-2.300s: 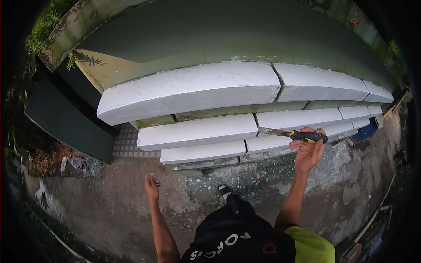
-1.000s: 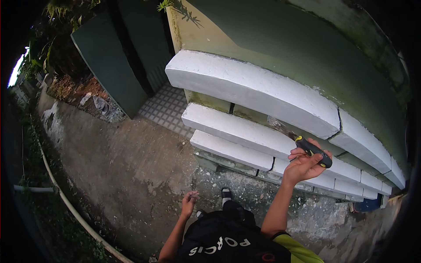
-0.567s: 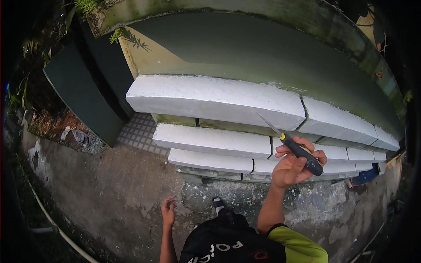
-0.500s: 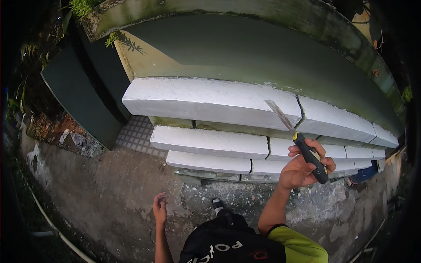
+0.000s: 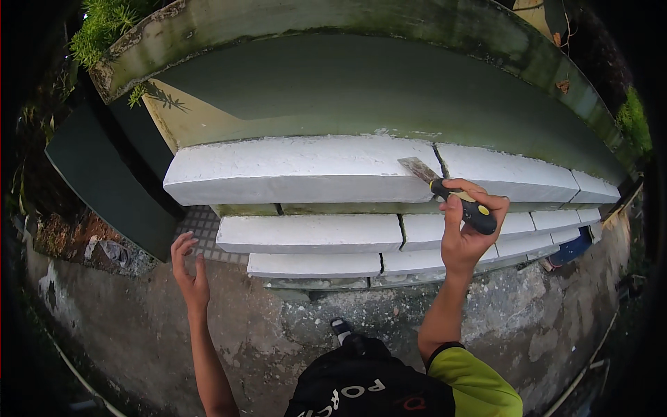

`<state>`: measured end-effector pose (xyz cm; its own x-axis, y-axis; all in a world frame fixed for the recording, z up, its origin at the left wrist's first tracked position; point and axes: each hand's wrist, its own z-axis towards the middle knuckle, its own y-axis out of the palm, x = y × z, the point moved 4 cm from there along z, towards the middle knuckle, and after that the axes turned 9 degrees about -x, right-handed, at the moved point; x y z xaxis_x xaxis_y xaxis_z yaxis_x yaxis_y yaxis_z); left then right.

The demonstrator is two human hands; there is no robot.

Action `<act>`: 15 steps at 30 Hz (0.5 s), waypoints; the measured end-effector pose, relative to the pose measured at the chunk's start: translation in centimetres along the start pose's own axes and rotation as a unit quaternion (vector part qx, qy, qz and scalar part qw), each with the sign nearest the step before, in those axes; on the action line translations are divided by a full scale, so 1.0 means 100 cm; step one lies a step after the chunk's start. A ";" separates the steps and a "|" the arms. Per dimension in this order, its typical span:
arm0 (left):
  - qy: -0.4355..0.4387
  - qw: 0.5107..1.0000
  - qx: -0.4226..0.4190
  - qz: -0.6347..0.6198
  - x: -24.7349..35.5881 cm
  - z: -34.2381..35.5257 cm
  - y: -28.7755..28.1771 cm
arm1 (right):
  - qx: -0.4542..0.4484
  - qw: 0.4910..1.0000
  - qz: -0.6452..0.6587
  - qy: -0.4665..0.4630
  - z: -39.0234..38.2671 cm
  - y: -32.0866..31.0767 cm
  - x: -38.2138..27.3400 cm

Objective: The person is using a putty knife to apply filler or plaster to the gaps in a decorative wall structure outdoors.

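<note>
My right hand [image 5: 469, 226] is wrapped round the black and yellow handle of a putty knife [image 5: 420, 169]. The blade points up and left over the right end of the long white block [image 5: 292, 163] in the top row; whether it touches the surface I cannot tell. Off to the left, my left hand [image 5: 192, 271] is raised with its fingers apart and nothing in it. Below the top block run two lower rows of white blocks [image 5: 306, 233], stepped toward me, with dark gaps between neighbouring blocks.
A green-stained wall [image 5: 389, 83] rises behind the blocks, under a curved mossy ledge [image 5: 292, 21]. At left stand a dark green panel [image 5: 104, 181] and grey checked tiles [image 5: 201, 229]. A blue container [image 5: 571, 250] sits at right. The concrete floor [image 5: 139, 313] is spotted white.
My left hand has risen and moved left, its fingers spreading. My right hand has shifted left, bringing the putty knife lower and flatter over the top white block. The view has shifted slightly.
</note>
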<state>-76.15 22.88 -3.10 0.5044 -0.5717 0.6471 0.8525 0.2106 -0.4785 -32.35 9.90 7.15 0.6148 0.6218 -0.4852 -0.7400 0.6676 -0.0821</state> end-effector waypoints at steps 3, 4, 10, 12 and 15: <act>0.044 0.998 0.010 0.041 0.015 0.028 0.003 | -0.024 0.999 -0.030 0.014 0.002 0.009 0.015; 0.071 0.996 0.018 0.052 0.021 0.035 0.005 | 0.012 1.000 -0.009 -0.017 -0.001 0.002 0.009; 0.171 0.977 0.060 0.114 0.043 0.083 0.018 | 0.024 0.999 -0.007 0.030 0.005 0.006 0.025; 0.168 0.972 0.055 0.154 0.042 0.095 0.022 | 0.040 0.999 -0.023 0.014 0.006 0.008 0.025; 0.166 0.958 0.050 0.228 0.021 0.108 0.036 | 0.100 0.993 -0.018 -0.065 0.003 0.014 0.001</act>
<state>-70.57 30.99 2.99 0.7708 -0.6188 0.1516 0.5703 0.5640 -0.5972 -33.26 11.02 7.29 0.6798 0.6343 -0.3680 -0.6556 0.7506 0.0826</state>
